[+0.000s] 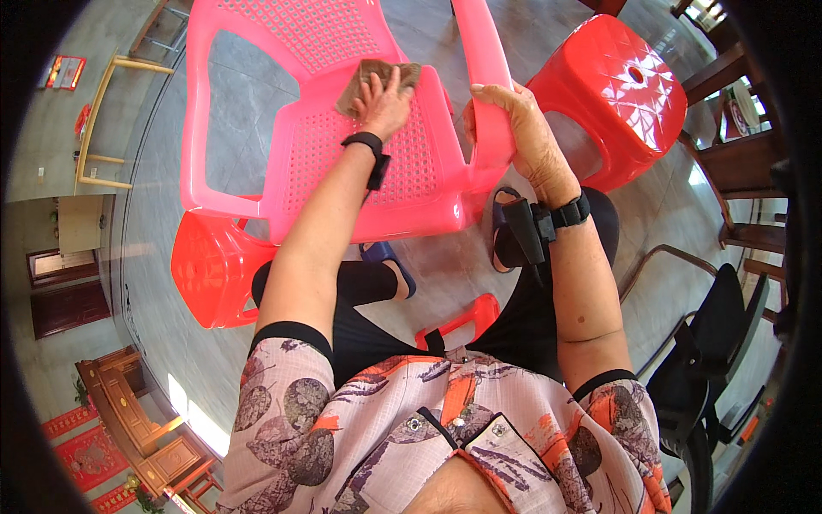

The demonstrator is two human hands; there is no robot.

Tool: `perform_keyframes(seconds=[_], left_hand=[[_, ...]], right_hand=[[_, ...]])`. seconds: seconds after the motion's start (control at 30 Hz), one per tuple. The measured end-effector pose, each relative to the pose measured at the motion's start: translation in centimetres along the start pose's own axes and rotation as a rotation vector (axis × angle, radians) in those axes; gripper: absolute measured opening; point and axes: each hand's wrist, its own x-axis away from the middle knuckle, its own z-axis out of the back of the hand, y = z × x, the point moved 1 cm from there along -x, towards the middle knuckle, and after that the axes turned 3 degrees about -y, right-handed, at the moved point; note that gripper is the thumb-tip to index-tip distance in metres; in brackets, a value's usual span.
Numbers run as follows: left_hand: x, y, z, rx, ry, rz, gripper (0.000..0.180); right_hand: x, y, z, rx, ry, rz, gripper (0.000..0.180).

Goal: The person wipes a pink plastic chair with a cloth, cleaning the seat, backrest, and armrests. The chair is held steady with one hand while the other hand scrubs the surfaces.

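A pink plastic armchair (342,184) with a perforated seat and backrest stands before me, its backrest at the far side. My left hand (384,104) holds a brown cloth (347,98) pressed against the far part of the seat, near the backrest. The fingers are somewhat apart over the cloth, which shows beyond them on both sides. My right hand (533,141) is wrapped round the front of the chair's right armrest (481,51), thumb on top and the other fingers partly hidden. Both wrists wear black straps.
Red plastic stools stand right of the chair (612,94) and at its near left (214,270). A smaller red plastic piece (471,319) shows between my legs. A black folding chair (711,343) and dark wooden furniture (745,180) are at right. Grey tiles (244,94) cover the floor.
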Motion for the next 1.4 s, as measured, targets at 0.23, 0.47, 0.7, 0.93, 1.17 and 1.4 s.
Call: perform_keyframes(seconds=[0.23, 0.47, 0.7, 0.93, 1.17, 1.4], left_hand=[[-2.9, -9.6, 2.0, -0.149, 0.316, 0.446, 0.074], [-3.1, -4.0, 2.2, -0.075, 0.101, 0.249, 0.063], [1.2, 2.6, -0.2, 0.215, -0.13, -0.209, 0.057], [10.8, 6.0, 0.1, -0.18, -0.053, -0.662, 0.048], [24.3, 8.1, 0.6, -0.019, 0.044, -0.355, 0.052], [29.1, 5.4, 1.1, -0.226, 0.106, -0.193, 0.055]], right_hand=[[-0.5, 0.5, 0.1, -0.031, 0.056, -0.007, 0.023], [-0.2, 0.1, 0.0, -0.036, 0.009, -0.017, 0.025], [-0.7, 0.8, 0.5, -0.034, -0.026, 0.035, 0.026], [-1.7, 1.9, 1.4, -0.157, -0.064, 0.004, 0.025], [-2.8, 2.6, 1.7, -0.114, -0.134, 0.116, 0.023], [-1.9, 1.6, 1.3, -0.256, -0.091, 0.015, 0.014]])
